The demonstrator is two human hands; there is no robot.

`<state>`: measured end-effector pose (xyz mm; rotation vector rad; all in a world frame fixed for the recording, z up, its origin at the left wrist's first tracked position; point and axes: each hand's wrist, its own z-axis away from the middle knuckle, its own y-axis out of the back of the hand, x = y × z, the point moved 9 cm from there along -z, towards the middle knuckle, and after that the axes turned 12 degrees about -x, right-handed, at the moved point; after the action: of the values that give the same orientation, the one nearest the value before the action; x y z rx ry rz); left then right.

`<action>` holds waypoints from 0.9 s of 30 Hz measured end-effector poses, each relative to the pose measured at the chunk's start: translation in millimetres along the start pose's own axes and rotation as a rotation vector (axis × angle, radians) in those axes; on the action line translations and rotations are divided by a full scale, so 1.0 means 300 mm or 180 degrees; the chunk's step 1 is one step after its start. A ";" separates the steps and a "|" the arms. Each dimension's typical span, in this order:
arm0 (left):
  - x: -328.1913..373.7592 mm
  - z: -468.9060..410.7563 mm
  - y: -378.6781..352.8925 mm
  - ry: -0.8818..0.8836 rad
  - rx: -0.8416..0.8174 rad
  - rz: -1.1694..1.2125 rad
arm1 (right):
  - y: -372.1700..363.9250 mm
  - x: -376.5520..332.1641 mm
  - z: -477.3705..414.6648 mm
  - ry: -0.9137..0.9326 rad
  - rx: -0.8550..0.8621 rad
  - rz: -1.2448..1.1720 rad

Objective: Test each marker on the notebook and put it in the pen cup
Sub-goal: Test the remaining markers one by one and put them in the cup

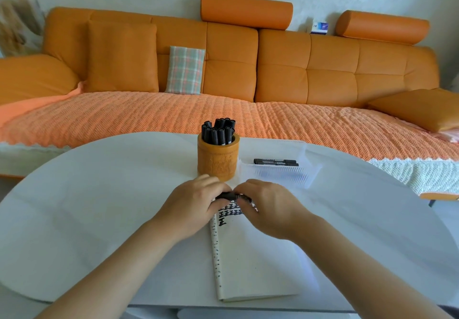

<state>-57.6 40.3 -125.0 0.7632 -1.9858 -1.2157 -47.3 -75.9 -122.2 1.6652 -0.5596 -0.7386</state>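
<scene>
Nearest the front edge of the white oval table [99,194] lies one open notebook [250,264], plain pale page up, with a column of small dark dots down its left margin and several rows of black test marks at its far end. Over that far end, two bare hands meet on a single black marker [229,196], held level and crosswise. The left hand [193,204] has its fingers curled round the marker's left portion and the right hand [268,209] grips the right portion; only a short middle length shows between them. Just beyond the hands, toward the table's far edge, stands one cylindrical pen cup [216,162], orange-tan with carved relief, packed with upright black capped markers [218,132], too crowded for a sure count. Touching its right side is one clear ribbed plastic tray [280,173] holding two black markers [275,162] lying side by side. Behind the table stands an orange quilted sofa [298,70] with one checked cushion [185,70].
</scene>
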 end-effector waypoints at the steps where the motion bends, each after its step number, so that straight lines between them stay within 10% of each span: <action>1: 0.011 -0.001 0.004 -0.0057 0.0024 -0.0064 | -0.014 0.000 0.001 -0.0011 -0.0100 -0.0102; 9: 0.052 -0.012 0.001 -0.0211 -0.0038 -0.0501 | -0.020 0.024 0.010 -0.0007 -0.0266 0.0269; 20: -0.025 -0.010 -0.033 0.0501 -0.0524 0.1167 | 0.029 -0.037 0.039 0.0432 0.0492 0.1328; 27: 0.028 -0.009 0.011 -0.0234 -0.0197 -0.0259 | -0.022 0.029 0.010 -0.0402 -0.0333 -0.0478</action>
<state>-60.8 33.8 -119.1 0.7853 -1.9830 -1.3642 -43.6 -82.6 -130.5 1.5830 -0.4793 -0.9717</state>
